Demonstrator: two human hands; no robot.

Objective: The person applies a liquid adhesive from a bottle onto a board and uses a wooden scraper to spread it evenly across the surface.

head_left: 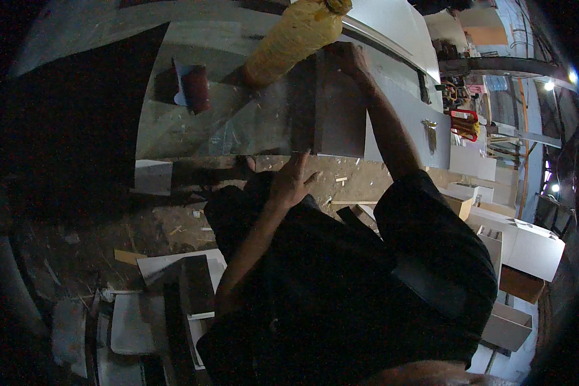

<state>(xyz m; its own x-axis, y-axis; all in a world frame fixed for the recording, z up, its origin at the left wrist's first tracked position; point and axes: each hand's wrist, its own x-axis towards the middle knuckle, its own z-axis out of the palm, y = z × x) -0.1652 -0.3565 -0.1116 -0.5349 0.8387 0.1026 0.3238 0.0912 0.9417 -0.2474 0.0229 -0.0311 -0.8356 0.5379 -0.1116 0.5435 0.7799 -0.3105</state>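
Note:
A flat, dark grey-brown panel (342, 112) lies across the worktable (238, 128), its long sides running away from me. My right hand (349, 59) reaches to its far end, with fingers curled at the edge; dim light blurs the fingertips. At the near end, my left hand (291, 183) has its index finger stretched up to the panel's edge and its thumb apart. A yellow, plastic-wrapped roll (296, 42) rests left of my right hand. Farther left on the table is a small dark red and black piece (193, 87).
A white board (399, 128) with small metal pieces (430, 128) on it adjoins the panel on the right. Red-handled tool (464, 124) beyond it. White boxes (534, 241) stand at right. Pale boards (135, 321) lie lower left; scraps litter the floor (167, 225).

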